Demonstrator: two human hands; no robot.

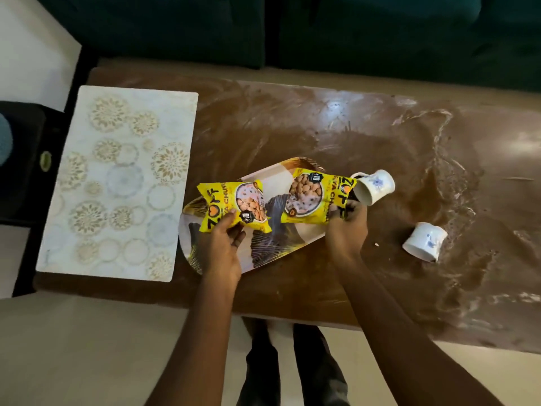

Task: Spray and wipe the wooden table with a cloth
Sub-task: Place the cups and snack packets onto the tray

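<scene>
1. We see the left hand (pixel 222 241) gripping a yellow snack packet (pixel 234 206) by its near edge, with the fingers curled round it. The right hand (pixel 347 227) grips a second packet (pixel 314 197) the same way.
2. Both packets are over the tray (pixel 272 250), which rests on the wooden table (pixel 292 127).
3. The table's long axis runs left to right, under both hands. The wet patch (pixel 453 186) lies to the right, nearer the right hand.
4. A far cup (pixel 376 186) and a near cup (pixel 424 241) lie tipped over at the spill. A placemat (pixel 117 183) covers the left end.
5. No spray bottle or cloth is in view, so we judge that clearing comes first. We can't tell whether the right fingers touch the far cup. The table's right end is cut off.
</scene>
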